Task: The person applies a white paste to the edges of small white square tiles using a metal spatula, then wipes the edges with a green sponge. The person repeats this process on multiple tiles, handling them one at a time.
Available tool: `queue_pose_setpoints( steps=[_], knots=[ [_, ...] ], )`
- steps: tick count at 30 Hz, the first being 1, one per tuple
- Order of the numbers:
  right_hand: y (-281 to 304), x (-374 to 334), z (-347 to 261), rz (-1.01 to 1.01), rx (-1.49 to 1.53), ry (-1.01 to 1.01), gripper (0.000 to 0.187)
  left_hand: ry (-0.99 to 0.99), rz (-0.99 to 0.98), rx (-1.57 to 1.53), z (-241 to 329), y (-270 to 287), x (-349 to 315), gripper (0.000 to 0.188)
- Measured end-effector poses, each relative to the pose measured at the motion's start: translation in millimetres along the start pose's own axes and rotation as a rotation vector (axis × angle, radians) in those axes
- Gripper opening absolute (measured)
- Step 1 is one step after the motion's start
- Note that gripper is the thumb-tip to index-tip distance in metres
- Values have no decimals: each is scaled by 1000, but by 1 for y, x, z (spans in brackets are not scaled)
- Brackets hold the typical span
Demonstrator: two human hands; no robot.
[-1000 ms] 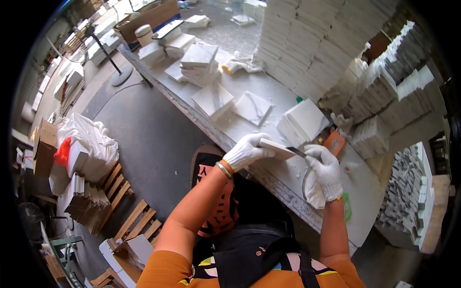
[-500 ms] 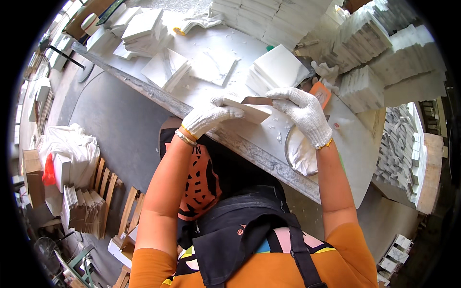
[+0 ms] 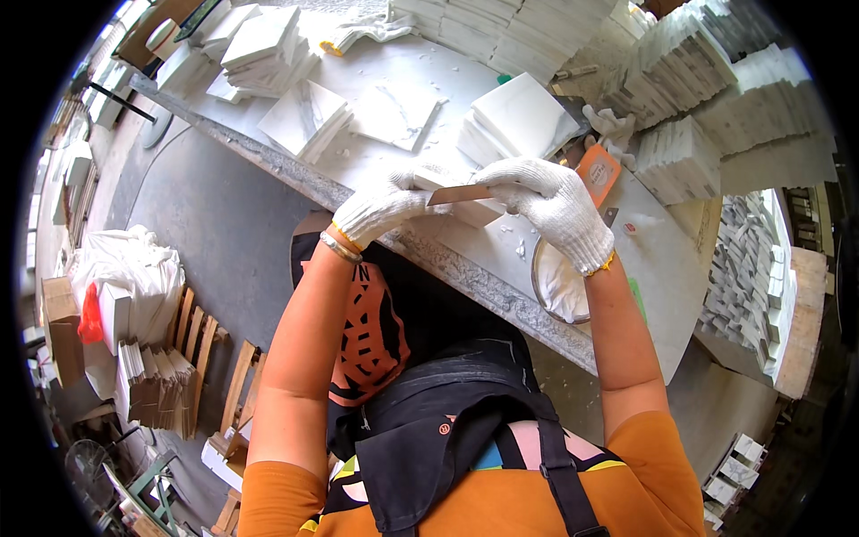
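Observation:
Both my hands wear white knit gloves and meet over the near edge of the table. My left hand (image 3: 383,211) is closed on a white tile (image 3: 479,213), its fingers partly hidden behind the blade. My right hand (image 3: 550,208) pinches a thin, flat metal scraper blade (image 3: 458,193). The blade lies across the upper side of the tile, its free end close to my left fingers. Whether it touches the tile is hard to tell. Beside my right wrist is a round bowl (image 3: 562,291) of white paste, partly covered by the forearm.
White marble tiles (image 3: 309,116) stand in stacks on the table (image 3: 658,268), with a single tile (image 3: 396,115) lying flat. A thicker stack (image 3: 523,116) sits beyond my hands, near an orange flat tool (image 3: 598,174). Tall tile stacks (image 3: 671,76) line the back right.
My right hand has moved left, bringing the blade further along the tile toward my left fingers. My left hand has shifted slightly left with the tile.

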State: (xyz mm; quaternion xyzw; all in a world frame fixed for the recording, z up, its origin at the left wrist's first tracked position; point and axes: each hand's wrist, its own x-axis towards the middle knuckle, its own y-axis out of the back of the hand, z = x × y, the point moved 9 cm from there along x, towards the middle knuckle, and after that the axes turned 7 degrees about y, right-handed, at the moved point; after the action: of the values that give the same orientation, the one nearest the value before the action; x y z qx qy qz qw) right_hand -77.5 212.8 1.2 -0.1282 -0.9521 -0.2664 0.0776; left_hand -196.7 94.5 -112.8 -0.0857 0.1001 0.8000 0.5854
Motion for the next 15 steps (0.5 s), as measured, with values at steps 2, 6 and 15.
queue_pose_setpoints(
  steps=[2, 6, 15],
  knots=[
    [0, -2, -2, -4, -1, -18, 20, -48, -2, -96, -8, 2, 1, 47],
    [2, -8, -3, -7, -30, 11, 21, -74, -22, -168, -17, 2, 2, 47],
    [2, -24, -3, 39, 41, -134, 20, -29, -13, -204, -10, -3, -1, 45]
  ],
)
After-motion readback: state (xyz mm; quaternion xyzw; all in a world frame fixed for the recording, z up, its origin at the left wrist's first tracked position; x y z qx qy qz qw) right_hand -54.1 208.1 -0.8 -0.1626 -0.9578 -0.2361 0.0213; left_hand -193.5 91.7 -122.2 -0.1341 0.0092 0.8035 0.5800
